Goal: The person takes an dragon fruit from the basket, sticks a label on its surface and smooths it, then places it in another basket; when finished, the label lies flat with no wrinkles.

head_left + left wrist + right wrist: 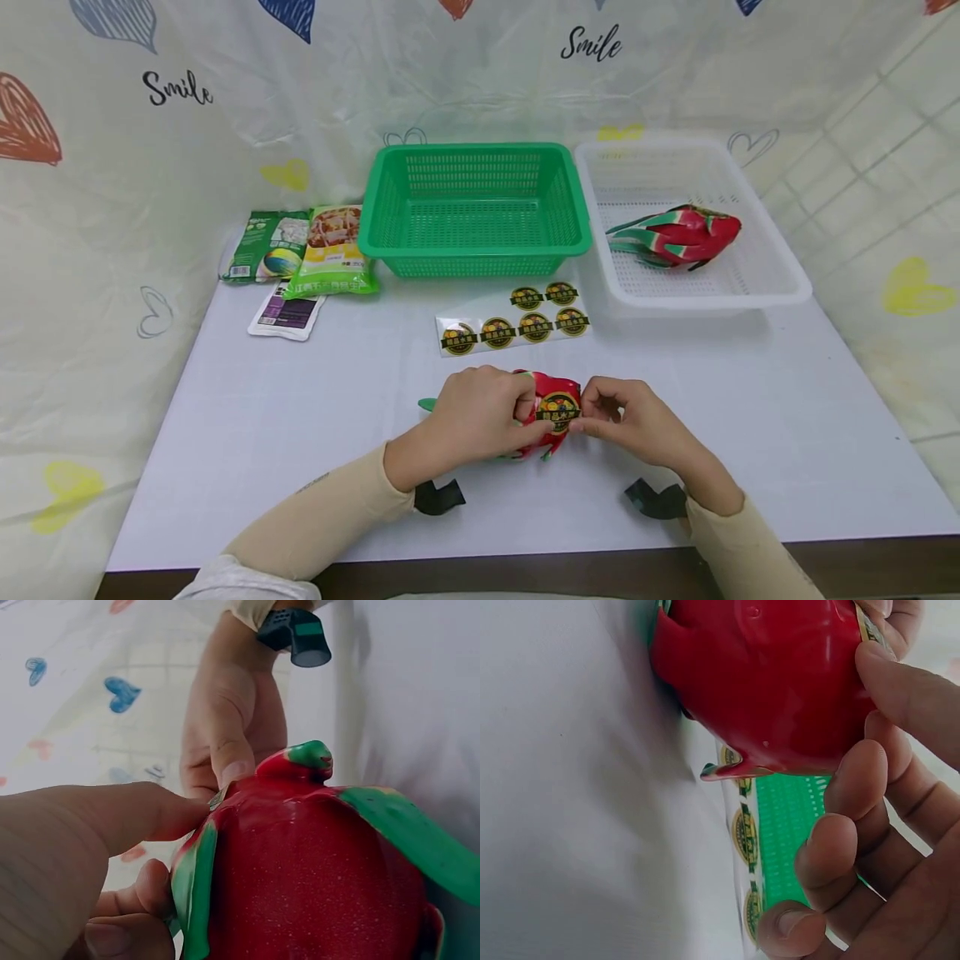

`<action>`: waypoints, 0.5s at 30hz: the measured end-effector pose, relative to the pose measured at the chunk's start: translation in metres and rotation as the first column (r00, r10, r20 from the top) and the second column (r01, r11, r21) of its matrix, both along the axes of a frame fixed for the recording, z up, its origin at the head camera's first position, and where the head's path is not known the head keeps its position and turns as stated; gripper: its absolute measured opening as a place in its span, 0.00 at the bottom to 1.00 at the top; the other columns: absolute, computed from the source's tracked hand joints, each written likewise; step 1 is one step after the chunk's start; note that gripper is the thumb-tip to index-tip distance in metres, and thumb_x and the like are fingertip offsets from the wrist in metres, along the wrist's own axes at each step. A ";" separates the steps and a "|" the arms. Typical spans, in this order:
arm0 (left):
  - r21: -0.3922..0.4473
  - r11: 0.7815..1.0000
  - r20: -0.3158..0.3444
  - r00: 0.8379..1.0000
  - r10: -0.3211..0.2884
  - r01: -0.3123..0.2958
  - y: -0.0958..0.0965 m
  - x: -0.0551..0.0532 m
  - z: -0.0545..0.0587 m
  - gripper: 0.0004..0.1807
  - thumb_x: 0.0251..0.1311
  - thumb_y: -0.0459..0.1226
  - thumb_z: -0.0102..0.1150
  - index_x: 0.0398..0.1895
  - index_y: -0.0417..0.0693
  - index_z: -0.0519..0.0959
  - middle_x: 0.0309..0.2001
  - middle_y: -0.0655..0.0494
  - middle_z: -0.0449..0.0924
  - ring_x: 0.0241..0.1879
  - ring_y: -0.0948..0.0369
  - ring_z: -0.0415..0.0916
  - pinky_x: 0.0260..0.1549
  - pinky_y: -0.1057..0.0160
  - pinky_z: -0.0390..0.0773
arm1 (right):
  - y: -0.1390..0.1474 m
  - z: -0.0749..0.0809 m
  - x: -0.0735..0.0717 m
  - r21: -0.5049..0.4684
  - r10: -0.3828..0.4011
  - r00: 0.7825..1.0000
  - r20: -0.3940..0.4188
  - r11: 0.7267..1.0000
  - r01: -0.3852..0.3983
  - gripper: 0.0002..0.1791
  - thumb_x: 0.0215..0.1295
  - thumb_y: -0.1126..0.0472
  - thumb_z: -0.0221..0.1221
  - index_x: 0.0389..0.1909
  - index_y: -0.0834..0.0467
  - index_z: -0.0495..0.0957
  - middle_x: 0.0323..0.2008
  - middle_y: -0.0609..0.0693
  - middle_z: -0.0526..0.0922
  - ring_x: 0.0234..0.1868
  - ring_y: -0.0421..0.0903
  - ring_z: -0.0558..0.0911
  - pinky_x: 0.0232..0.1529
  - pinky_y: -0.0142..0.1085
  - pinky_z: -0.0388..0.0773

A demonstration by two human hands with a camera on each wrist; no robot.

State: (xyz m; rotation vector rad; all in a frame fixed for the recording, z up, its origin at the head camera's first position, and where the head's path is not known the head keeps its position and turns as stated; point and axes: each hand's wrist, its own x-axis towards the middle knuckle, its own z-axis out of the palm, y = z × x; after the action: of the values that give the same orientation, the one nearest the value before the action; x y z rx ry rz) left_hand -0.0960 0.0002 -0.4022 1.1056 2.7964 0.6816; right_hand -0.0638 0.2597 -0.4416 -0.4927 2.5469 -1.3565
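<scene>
A red dragon fruit (553, 386) with green-tipped scales lies on its side on the white table, bearing a round black-and-gold sticker (558, 412). My left hand (480, 412) grips the fruit from its leafy end, its thumb at the sticker's left edge. At the other end, my right hand (637, 417) holds the fruit with curled fingers, the thumb (892, 679) pressing near the sticker's right edge. Just beyond the hands lies a sheet of matching stickers (517, 329). The palm side of the left hand is hidden in the head view.
Behind the sheet stands a green basket (474, 250). A white basket (693, 300) to its right contains another dragon fruit (686, 237). Food packets (335, 254) lie at the back left, with a smaller purple-and-white packet (287, 315) before them. The table's front edge is close.
</scene>
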 end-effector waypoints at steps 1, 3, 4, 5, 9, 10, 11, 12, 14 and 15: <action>0.005 1.000 -0.006 1.000 0.003 -0.003 0.000 0.000 0.000 0.26 0.60 0.57 0.71 0.16 0.60 0.67 0.13 0.70 0.62 0.16 0.72 0.61 0.14 0.72 0.56 | 0.000 0.001 0.000 0.002 0.005 1.000 -0.004 1.000 -0.005 0.14 0.61 0.57 0.74 0.29 0.47 0.76 0.25 0.41 0.72 0.29 0.40 0.72 0.29 0.33 0.71; 0.014 1.000 -0.018 1.000 0.009 -0.009 0.000 -0.001 0.000 0.26 0.63 0.55 0.68 0.15 0.60 0.66 0.12 0.70 0.60 0.15 0.72 0.60 0.13 0.72 0.54 | -0.001 0.003 0.000 0.015 0.007 1.000 -0.008 1.000 -0.007 0.14 0.61 0.57 0.74 0.29 0.47 0.76 0.25 0.40 0.73 0.29 0.41 0.73 0.29 0.33 0.70; 0.023 1.000 -0.019 1.000 0.013 -0.013 0.001 -0.002 0.000 0.26 0.65 0.54 0.67 0.14 0.60 0.66 0.12 0.69 0.60 0.15 0.71 0.59 0.13 0.72 0.53 | -0.002 0.004 0.000 0.024 0.003 1.000 -0.010 1.000 -0.003 0.14 0.61 0.57 0.74 0.29 0.46 0.75 0.25 0.40 0.73 0.29 0.41 0.73 0.28 0.33 0.70; 0.032 0.999 -0.022 1.000 0.018 -0.017 0.001 -0.002 0.000 0.27 0.66 0.53 0.66 0.14 0.59 0.65 0.12 0.69 0.59 0.15 0.71 0.58 0.13 0.72 0.52 | -0.003 0.006 0.000 0.035 -0.005 1.000 -0.014 0.999 0.005 0.14 0.62 0.57 0.74 0.29 0.46 0.75 0.24 0.40 0.73 0.28 0.41 0.73 0.28 0.33 0.70; 0.046 0.998 -0.032 0.999 0.040 -0.039 0.004 -0.004 -0.001 0.30 0.68 0.54 0.64 0.11 0.58 0.64 0.11 0.68 0.56 0.13 0.71 0.55 0.12 0.72 0.49 | -0.013 0.011 0.001 0.085 -0.071 0.997 -0.027 0.994 0.073 0.17 0.66 0.54 0.71 0.24 0.48 0.72 0.20 0.39 0.70 0.25 0.39 0.70 0.25 0.32 0.67; 0.048 0.998 -0.036 0.998 0.047 -0.045 0.005 -0.004 -0.001 0.30 0.68 0.54 0.64 0.11 0.58 0.64 0.11 0.68 0.56 0.13 0.71 0.54 0.12 0.73 0.49 | -0.016 0.012 0.001 0.092 -0.094 0.995 -0.024 0.991 0.096 0.18 0.67 0.53 0.70 0.23 0.49 0.71 0.19 0.40 0.69 0.24 0.38 0.69 0.24 0.31 0.66; 0.045 0.998 -0.044 0.998 0.052 -0.050 0.005 -0.004 -0.001 0.30 0.69 0.54 0.63 0.11 0.58 0.64 0.11 0.68 0.55 0.13 0.71 0.54 0.12 0.73 0.49 | -0.020 0.013 0.001 0.097 -0.118 0.993 -0.018 0.988 0.119 0.19 0.68 0.53 0.69 0.22 0.50 0.70 0.18 0.40 0.68 0.23 0.37 0.68 0.22 0.31 0.64; 0.040 0.998 -0.050 0.997 0.053 -0.051 0.005 -0.003 -0.001 0.30 0.69 0.54 0.63 0.11 0.58 0.63 0.11 0.68 0.55 0.13 0.71 0.53 0.12 0.73 0.48 | -0.024 0.013 0.002 0.100 -0.143 0.990 -0.007 0.985 0.143 0.21 0.69 0.52 0.68 0.21 0.51 0.70 0.17 0.41 0.67 0.22 0.37 0.67 0.21 0.31 0.63; 0.036 0.998 -0.057 0.997 0.050 -0.048 0.005 -0.002 0.000 0.29 0.70 0.53 0.62 0.12 0.58 0.63 0.11 0.67 0.54 0.13 0.70 0.52 0.12 0.73 0.47 | -0.030 0.015 0.004 0.101 -0.191 0.981 0.024 0.977 0.188 0.22 0.69 0.52 0.67 0.21 0.53 0.68 0.16 0.42 0.65 0.21 0.36 0.65 0.19 0.31 0.61; 0.035 0.998 -0.062 0.997 0.048 -0.046 0.005 -0.001 0.000 0.29 0.70 0.52 0.62 0.12 0.58 0.63 0.11 0.68 0.54 0.13 0.71 0.52 0.12 0.73 0.47 | -0.032 0.016 0.005 0.102 -0.216 0.976 0.035 0.972 0.211 0.22 0.69 0.52 0.67 0.21 0.54 0.68 0.16 0.43 0.65 0.20 0.37 0.65 0.19 0.31 0.60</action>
State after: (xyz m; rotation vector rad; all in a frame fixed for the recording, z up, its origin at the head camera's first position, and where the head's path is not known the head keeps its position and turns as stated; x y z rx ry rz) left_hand -0.0975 0.0056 -0.4027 1.0889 2.8827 0.7121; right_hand -0.0586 0.2272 -0.4260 -0.1708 2.6752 -1.2835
